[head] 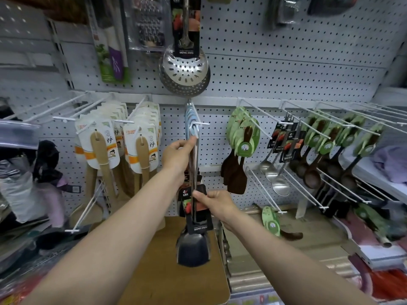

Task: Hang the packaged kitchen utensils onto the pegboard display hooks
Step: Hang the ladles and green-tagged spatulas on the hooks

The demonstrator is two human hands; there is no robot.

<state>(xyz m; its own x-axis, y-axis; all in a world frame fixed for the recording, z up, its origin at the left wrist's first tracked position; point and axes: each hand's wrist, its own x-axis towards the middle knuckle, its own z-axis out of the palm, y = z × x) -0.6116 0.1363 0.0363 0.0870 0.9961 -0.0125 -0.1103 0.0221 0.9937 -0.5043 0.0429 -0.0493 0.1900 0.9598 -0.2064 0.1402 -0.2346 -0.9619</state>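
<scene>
A: where's the turner [193, 219] at?

B: Left hand [176, 156] pinches the handles just under the hook [199, 123]; right hand [214, 202] pinches the black card lower down. Blade hangs below both grips.

A: anything crowding it?

B: skimmer [184, 71] right above the hook, wooden spatulas [100, 148] left of the upper grip, green-carded spoons [243, 142] to the right. All apart from it.

Left hand [176, 154]: pinches the spatula [193, 216] handle top, at the hook [199, 123].
Right hand [214, 202]: grips the spatula's packaging card [198, 219].
Pegboard [286, 62]: behind.
</scene>
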